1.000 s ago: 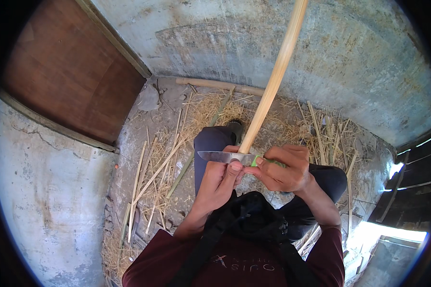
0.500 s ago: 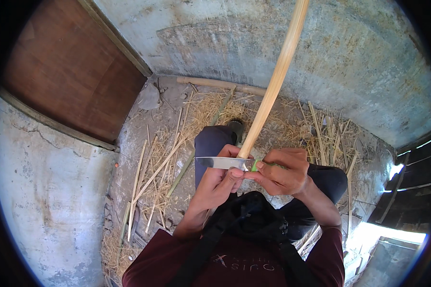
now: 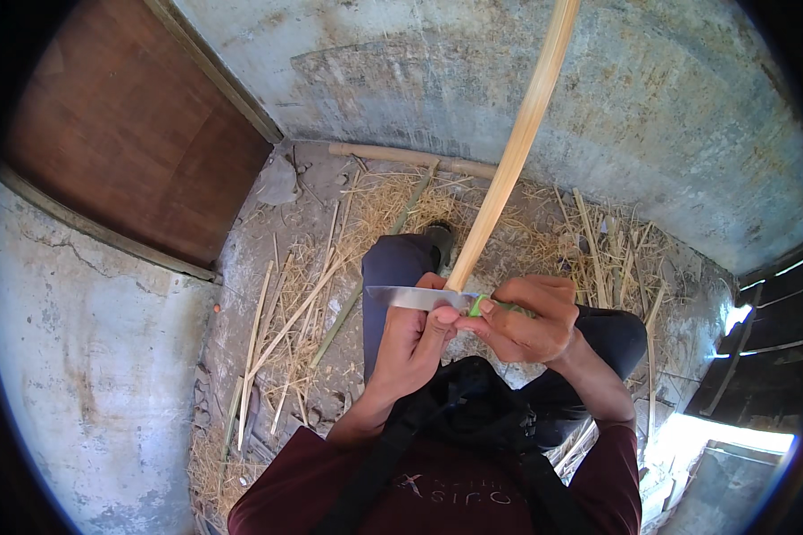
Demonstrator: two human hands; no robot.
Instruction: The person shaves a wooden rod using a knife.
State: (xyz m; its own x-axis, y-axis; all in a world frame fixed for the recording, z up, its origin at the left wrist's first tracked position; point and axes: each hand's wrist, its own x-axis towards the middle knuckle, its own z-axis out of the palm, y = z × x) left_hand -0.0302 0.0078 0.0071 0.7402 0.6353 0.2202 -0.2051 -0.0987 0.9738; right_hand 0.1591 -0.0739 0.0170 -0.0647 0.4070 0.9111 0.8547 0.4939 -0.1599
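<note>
A long pale bamboo strip (image 3: 513, 156) rises from my hands toward the far wall and out past the top edge. My left hand (image 3: 410, 343) is closed around its near end, fingers behind and thumb in front. In my right hand (image 3: 535, 316) is a knife (image 3: 415, 298), gripped by its green handle. The blade points left and lies across the strip's near end, touching or very close to it. My left thumb presses near the blade's base. The strip's very end is hidden behind the blade and fingers.
Straw-like shavings (image 3: 393, 205) and several loose strips (image 3: 268, 334) litter the floor. A bamboo pole (image 3: 401, 156) lies along the far wall (image 3: 669, 116). A brown door panel (image 3: 134, 125) is at the far left. A black bag (image 3: 459, 401) hangs at my front.
The knife blade has tilted, showing more of its flat face. My left hand and thumb have shifted slightly right and up toward the handle. The strip has barely moved.
</note>
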